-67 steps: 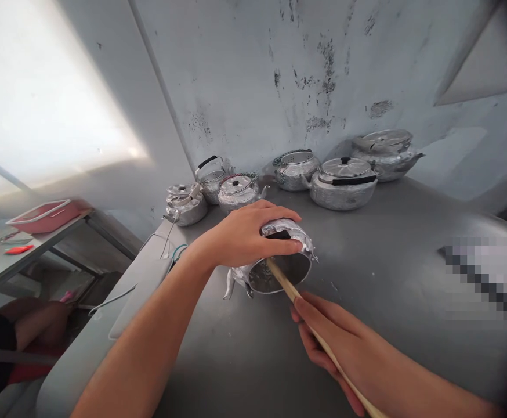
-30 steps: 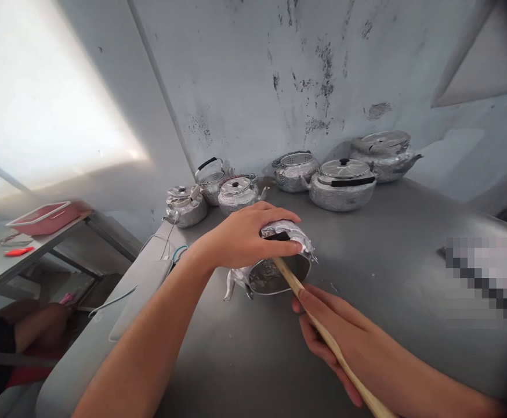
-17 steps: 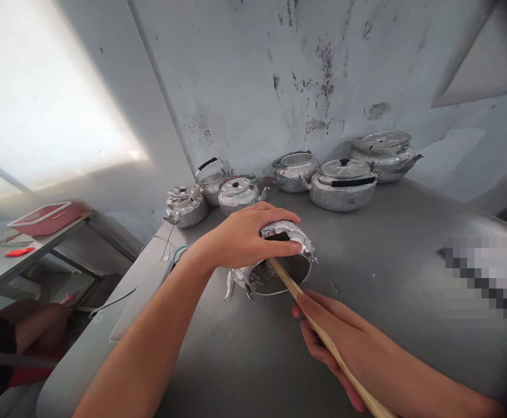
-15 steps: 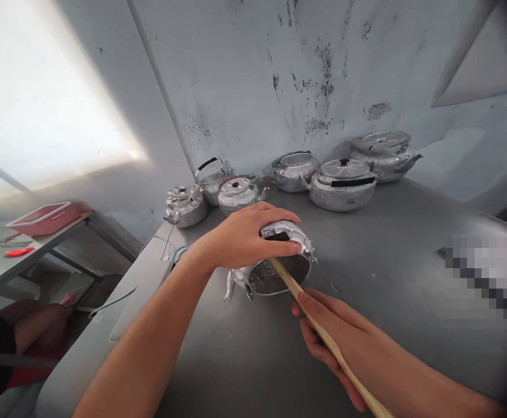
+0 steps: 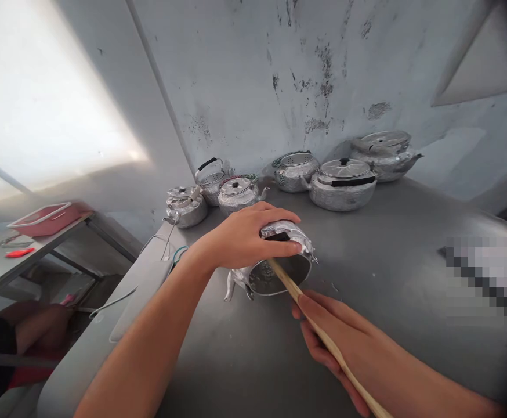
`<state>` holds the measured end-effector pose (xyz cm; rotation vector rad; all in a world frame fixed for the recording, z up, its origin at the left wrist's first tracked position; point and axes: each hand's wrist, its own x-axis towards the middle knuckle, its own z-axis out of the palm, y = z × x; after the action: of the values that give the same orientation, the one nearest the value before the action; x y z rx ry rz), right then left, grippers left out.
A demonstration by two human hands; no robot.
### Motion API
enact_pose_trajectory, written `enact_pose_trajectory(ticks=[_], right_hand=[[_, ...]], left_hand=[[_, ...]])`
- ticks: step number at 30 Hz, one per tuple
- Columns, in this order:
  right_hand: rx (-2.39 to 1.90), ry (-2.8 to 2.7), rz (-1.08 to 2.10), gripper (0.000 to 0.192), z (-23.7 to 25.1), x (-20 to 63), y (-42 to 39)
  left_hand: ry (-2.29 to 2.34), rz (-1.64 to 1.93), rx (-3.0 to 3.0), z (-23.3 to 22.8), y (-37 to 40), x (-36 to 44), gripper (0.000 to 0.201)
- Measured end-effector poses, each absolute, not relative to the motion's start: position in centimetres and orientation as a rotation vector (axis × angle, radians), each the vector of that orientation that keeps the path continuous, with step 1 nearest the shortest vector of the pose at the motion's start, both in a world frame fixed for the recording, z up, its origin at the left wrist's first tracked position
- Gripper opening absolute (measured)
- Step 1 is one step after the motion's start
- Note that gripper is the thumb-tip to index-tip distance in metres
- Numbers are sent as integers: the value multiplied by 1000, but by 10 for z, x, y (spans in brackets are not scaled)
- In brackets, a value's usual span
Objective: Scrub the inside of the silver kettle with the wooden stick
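Note:
A small silver kettle (image 5: pixel 294 267) lies on its side on the grey metal table (image 5: pixel 393 255), its open mouth turned toward me and its spout at the lower left. My left hand (image 5: pixel 245 235) presses down on top of it, fingers wrapped over its black handle. A long wooden stick (image 5: pixel 285 281) is gripped in my right hand (image 5: pixel 336 334); its far end reaches inside the kettle's mouth.
Several silver kettles and pots stand along the stained wall: three at the left (image 5: pixel 231 191) and three larger ones at the right (image 5: pixel 344 181). A cable (image 5: pixel 114 299) runs along the table's left edge. A pink tray (image 5: pixel 47 216) sits on a side table; another person's arm (image 5: pixel 31 328) shows below.
The stick has slid slightly in and out of the kettle as my right hand shifted back and forth. My left hand and the kettle have stayed still.

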<state>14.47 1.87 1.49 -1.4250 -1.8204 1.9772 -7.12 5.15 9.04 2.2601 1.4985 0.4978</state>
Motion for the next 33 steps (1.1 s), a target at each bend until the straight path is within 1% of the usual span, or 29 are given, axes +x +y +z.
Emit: enact_pose_trajectory(ticks=[8,17,22,33], right_hand=[[-1416,-1827,1977,38,19,144,17],[-1380,-1817,2023,45,13,146,15],[-1483,-1843,2009,42,19,143,18],[-1404,-1809,2025,41,17,143,19]], left_hand=[[1498,495,2256,90,51,-71,51],[1502,489,2260,91,51,-71,51],[1498,487,2256,91,51,-71,51],[1505,486,2251,92,50,-70,51]])
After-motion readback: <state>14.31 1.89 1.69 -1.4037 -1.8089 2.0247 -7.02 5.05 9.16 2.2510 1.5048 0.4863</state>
